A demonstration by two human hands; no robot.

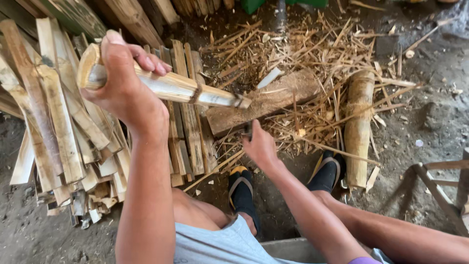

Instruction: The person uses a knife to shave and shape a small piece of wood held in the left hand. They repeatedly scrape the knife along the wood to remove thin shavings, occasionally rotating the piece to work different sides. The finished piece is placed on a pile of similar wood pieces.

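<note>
Nearest me, I'm gripping the bamboo piece [166, 87] in my left hand [124, 80], fingers wrapped tight, its long axis slanting right toward the wooden block [273, 100], while my right hand [259, 146], grip hidden, is resting just below.

The right hand [259, 144] hides most of a dark tool – its blade unseen; the wooden stool [442, 188] is cut off at right

You wear light grey-blue shorts [220, 244] and black socks in black sandals with yellow-edged straps [240, 188]. A purple cuff [364, 260] shows at your right arm. Both forearms are bare.
</note>
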